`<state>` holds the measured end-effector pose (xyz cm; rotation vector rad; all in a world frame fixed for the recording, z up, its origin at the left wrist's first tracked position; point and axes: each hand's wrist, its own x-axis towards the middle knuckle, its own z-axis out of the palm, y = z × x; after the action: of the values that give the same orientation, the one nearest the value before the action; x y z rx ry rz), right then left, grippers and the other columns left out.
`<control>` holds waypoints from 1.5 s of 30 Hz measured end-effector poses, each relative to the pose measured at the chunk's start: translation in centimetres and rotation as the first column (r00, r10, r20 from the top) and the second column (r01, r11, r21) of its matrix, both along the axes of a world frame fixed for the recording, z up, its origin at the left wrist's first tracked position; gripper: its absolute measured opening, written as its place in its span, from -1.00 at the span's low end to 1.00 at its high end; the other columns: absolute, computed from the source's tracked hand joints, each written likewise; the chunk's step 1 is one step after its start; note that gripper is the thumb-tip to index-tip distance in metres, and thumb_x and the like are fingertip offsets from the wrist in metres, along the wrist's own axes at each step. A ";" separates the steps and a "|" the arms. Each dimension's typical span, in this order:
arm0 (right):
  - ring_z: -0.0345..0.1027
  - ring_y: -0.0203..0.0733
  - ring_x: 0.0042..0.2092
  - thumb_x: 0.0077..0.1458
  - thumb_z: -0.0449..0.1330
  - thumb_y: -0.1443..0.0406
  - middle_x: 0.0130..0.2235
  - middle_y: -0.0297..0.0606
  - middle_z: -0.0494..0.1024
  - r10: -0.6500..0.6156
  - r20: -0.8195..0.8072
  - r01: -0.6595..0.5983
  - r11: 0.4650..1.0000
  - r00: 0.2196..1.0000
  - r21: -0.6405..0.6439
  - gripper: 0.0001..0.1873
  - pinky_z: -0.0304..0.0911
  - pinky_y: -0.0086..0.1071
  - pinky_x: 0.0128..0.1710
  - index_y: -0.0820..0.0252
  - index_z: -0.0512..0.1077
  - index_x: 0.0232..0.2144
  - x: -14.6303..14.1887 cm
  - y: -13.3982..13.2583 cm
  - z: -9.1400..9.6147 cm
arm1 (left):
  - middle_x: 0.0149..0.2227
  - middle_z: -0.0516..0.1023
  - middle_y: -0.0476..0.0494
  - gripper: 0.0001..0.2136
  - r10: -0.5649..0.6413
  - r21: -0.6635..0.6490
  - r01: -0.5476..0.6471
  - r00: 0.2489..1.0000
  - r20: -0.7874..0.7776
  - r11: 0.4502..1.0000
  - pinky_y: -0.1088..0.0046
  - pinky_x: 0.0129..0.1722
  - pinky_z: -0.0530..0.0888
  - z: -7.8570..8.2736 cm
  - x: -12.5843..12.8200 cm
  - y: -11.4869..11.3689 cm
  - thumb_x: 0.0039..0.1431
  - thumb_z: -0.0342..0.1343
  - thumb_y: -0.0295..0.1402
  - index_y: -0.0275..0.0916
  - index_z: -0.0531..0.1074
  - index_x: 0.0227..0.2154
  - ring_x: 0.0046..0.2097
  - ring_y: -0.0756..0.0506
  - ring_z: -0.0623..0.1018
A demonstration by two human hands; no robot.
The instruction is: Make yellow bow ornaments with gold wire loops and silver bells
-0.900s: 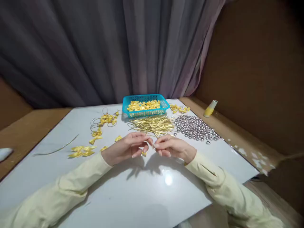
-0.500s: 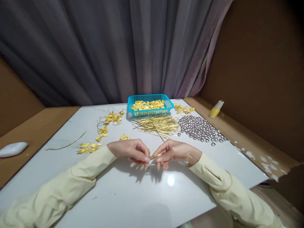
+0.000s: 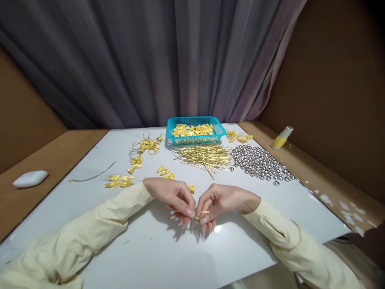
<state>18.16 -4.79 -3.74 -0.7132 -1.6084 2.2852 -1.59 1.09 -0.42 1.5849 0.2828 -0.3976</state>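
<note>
Low over the front of the white table, my left hand and my right hand meet fingertip to fingertip. Both pinch a short gold twist tie, which looks bent between them; its ends are partly hidden by the fingers. Just beyond my hands lies a small yellow ribbon bow. Further off is a loose heap of gold twist ties. More yellow bows lie to the left of my left hand.
A blue plastic basket with yellow bows stands at the back. Many silver bells or beads spread at right. A yellow-and-white bottle stands on the brown right ledge, a white oval object on the left one. A single gold cord lies at left.
My hands have come closer together and slightly lower, and the twist tie between them looks more bent. The whole view has shifted a little, so table items appear further right.
</note>
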 end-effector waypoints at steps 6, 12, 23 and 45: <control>0.43 -0.35 -0.51 -0.17 0.35 0.32 -0.49 -0.26 0.56 0.022 0.027 -0.022 1.000 0.999 0.003 -0.75 0.37 -0.46 -0.44 0.38 0.51 -0.38 0.2 0.0 -0.1 | -0.63 0.39 -0.03 -0.80 0.006 -0.049 -0.006 1.000 -0.004 0.999 0.58 -0.65 0.18 0.6 0.1 -0.2 0.15 0.07 -0.27 -0.25 0.54 -0.35 -0.60 0.06 0.34; 0.41 -0.37 -0.53 -0.16 0.34 0.31 -0.49 -0.27 0.55 -0.014 0.056 0.013 1.000 0.998 0.027 -0.77 0.35 -0.48 -0.46 0.36 0.52 -0.39 0.1 -0.2 0.5 | -0.66 0.37 -0.02 -0.80 -0.054 -0.005 0.054 0.998 -0.040 0.999 0.57 -0.68 0.16 0.5 0.3 -0.2 0.13 0.08 -0.27 -0.24 0.55 -0.33 -0.63 0.05 0.33; 0.40 -0.36 -0.53 -0.18 0.35 0.31 -0.50 -0.26 0.55 0.035 0.073 -0.035 0.999 0.997 0.002 -0.76 0.36 -0.46 -0.47 0.38 0.53 -0.39 -0.3 -0.4 0.1 | -0.66 0.44 -0.03 -0.84 -0.050 0.011 0.051 0.994 -0.095 0.999 0.63 -0.70 0.19 0.1 0.9 -1.0 0.09 0.13 -0.29 -0.23 0.55 -0.36 -0.65 0.07 0.32; 0.43 -0.34 -0.49 -0.13 0.32 0.30 -0.51 -0.29 0.53 0.048 0.064 -0.051 0.998 0.997 0.046 -0.76 0.36 -0.45 -0.43 0.36 0.53 -0.36 -0.1 -0.5 -0.6 | -0.66 0.49 -0.06 -0.88 0.016 0.016 -0.014 0.990 -0.140 1.000 0.66 -0.70 0.30 0.3 1.6 -1.8 0.07 0.13 -0.40 -0.30 0.54 -0.48 -0.67 0.07 0.37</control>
<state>18.01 -5.26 -4.33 -0.7488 -1.7209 2.2722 -0.01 -0.74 -0.10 1.5713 0.4065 -0.4972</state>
